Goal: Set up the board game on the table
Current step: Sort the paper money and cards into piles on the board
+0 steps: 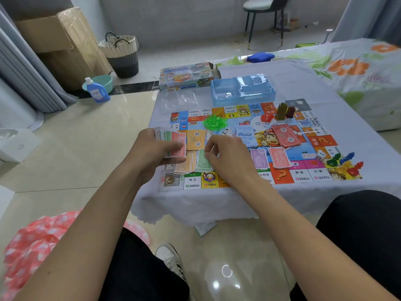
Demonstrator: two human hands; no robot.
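Observation:
A colourful game board (303, 174) lies flat on the cloth-covered table. My left hand (152, 153) grips a fanned stack of paper money (175, 143), a red note on top. My right hand (225, 157) pinches a green note on the green money pile (202, 164), which lies beside an orange pile (185, 166). More piles lie on the board: purple (259, 158), pink (278, 157), red (284, 133), blue cards (246, 132). Green plastic houses (214, 122) are heaped at the board's upper middle. Pawns (345, 161) and a die (320, 155) sit at the right corner.
The blue plastic insert tray (221, 92) and the game box (186, 77) stand behind the board, with an empty clear bag (180, 99) to the left. Red and brown pieces (282, 111) stand at the board's far edge. A leaflet (205, 228) lies on the floor under the table.

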